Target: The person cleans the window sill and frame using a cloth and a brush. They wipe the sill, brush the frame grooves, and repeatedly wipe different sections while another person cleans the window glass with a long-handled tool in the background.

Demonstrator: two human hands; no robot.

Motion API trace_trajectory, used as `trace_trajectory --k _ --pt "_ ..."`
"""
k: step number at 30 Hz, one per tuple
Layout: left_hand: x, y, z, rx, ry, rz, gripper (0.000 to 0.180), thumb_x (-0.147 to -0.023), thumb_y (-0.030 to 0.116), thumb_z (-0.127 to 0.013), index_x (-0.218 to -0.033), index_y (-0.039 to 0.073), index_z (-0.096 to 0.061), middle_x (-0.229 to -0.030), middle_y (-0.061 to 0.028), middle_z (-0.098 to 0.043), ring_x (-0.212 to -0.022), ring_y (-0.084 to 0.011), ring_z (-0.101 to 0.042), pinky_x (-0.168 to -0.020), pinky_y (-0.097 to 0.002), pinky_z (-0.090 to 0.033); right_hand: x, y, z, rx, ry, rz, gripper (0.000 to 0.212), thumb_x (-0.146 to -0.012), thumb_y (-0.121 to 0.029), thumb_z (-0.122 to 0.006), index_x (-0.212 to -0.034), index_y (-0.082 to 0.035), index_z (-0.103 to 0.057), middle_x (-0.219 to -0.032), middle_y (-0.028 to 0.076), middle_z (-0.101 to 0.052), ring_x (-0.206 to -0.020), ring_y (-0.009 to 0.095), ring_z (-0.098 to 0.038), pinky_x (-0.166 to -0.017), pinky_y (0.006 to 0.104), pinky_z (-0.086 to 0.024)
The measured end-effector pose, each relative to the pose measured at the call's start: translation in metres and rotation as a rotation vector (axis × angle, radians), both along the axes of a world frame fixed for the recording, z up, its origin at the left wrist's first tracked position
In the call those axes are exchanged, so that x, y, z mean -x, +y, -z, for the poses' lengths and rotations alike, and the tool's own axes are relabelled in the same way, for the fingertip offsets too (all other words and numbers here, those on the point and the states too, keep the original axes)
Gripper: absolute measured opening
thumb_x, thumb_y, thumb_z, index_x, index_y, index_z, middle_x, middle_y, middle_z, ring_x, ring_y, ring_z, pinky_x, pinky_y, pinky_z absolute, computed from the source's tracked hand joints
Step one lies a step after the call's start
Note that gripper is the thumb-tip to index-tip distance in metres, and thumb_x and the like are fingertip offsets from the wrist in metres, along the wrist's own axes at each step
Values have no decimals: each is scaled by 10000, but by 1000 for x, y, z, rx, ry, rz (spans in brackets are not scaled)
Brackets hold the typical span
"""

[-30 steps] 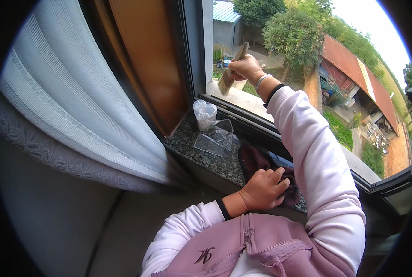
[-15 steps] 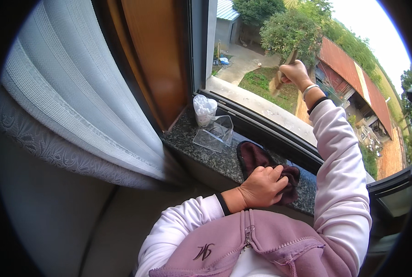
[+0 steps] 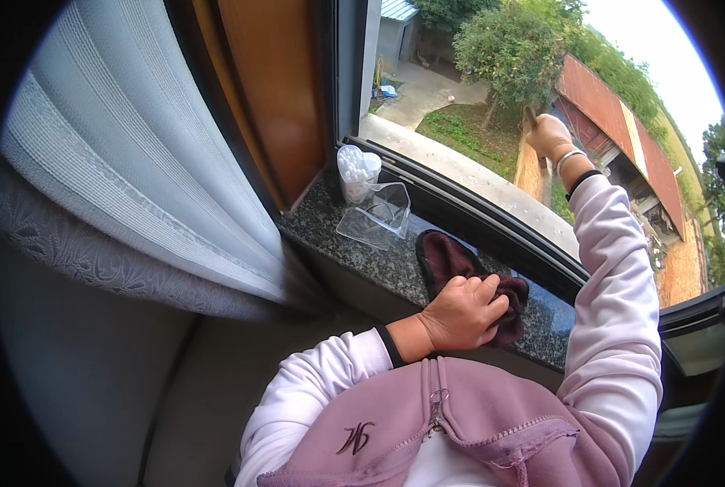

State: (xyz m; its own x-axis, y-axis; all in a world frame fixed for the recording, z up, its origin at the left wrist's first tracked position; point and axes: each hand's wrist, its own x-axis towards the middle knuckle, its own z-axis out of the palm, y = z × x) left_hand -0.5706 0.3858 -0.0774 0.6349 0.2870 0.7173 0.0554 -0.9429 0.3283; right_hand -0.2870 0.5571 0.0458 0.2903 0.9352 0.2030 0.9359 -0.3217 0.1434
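My left hand (image 3: 463,315) is closed over a dark maroon cloth (image 3: 450,258) on the speckled granite sill (image 3: 387,273); part of the cloth bunches out past the fingers. Out through the open window reaches my right hand (image 3: 550,135), its fingers wrapped round what looks like a flat wooden-handled brush (image 3: 529,115). Only a short dark end of that brush shows above the fist; the rest is hidden by the hand. Farther left on the sill stands a clear cup of cotton swabs (image 3: 358,173), with an open clear plastic case (image 3: 378,217) beside it.
A dark window frame (image 3: 468,206) runs along the sill, with a pale outer ledge (image 3: 480,183) beyond. White curtains (image 3: 147,178) and a brown wooden panel (image 3: 269,89) are at the left. Outside, below, are a tree (image 3: 508,53) and a rust-red roof (image 3: 606,105).
My right hand has moved right and slightly down, and the brush, plainly seen before, is now mostly hidden. My left hand stays on the cloth. The view has shifted slightly.
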Motion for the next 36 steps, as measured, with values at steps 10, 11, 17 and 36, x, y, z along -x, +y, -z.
trace_trajectory --k 10,11,17,36 --pt "0 1 -1 8 41 -19 409 -608 293 -707 -958 124 -578 -1092 -144 -533 -758 -210 -535 -660 -337 -409 125 31 42 -74 1391 -291 201 -763 -127 -664 -872 36 -623 -741 93 -643 -600 166 -654 -552 275 -565" --pt "0 1 -1 9 40 -24 421 -598 294 -715 -962 129 -582 -1101 -135 -533 -754 -201 -541 -664 -331 -417 109 19 40 -29 1369 -283 209 -789 -149 -666 -896 24 -620 -768 87 -642 -609 155 -647 -557 257 -554" --pt "-1 1 0 -10 42 -34 435 -589 300 -723 -965 127 -590 -1106 -138 -535 -807 -215 -543 -677 -333 -416 -69 -109 14 187 1299 173 279 -770 -157 -702 -961 8 -582 -754 92 -637 -577 176 -646 -518 290 -564" --pt "-5 0 -4 -28 61 -66 420 -562 278 -736 -939 148 -604 -1107 -124 -536 -771 -219 -549 -669 -336 -424 -155 -190 4 81 704 466 171 -698 -127 -706 -802 0 -658 -787 124 -662 -612 181 -656 -539 308 -526"
